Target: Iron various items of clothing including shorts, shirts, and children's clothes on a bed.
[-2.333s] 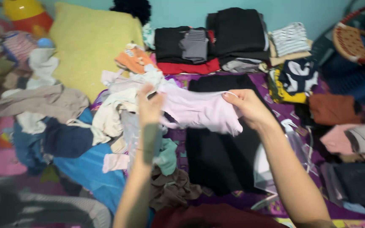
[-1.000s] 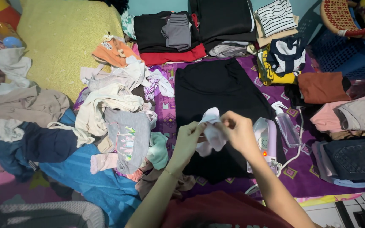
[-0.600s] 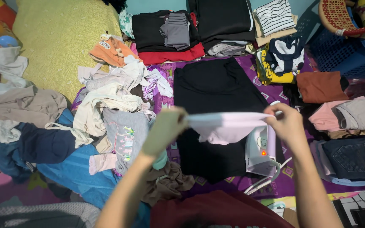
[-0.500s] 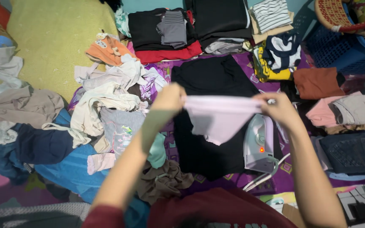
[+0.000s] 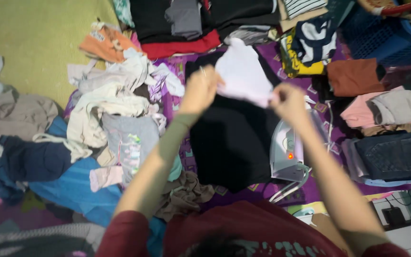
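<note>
Head view
Left hand point(image 5: 200, 89): pinches one edge of the small pale lilac cloth garment point(image 5: 243, 71).
Right hand point(image 5: 288, 101): grips its other edge.
Garment: held above the flat black fabric point(image 5: 231, 143).
Nearby: white-lilac electric iron point(image 5: 286, 152), just beside the right forearm.

purple patterned cloth point(image 5: 319, 183), white tiled floor point(image 5: 405, 233)

A white and lilac steam iron point(image 5: 286, 152) stands on the purple patterned cloth point(image 5: 319, 188), its red light on. A black garment point(image 5: 231, 143) lies flat beside it. Loose crumpled clothes point(image 5: 110, 114) are heaped leftward; what looks like folded dark jeans point(image 5: 396, 157) sits rightward.
</note>
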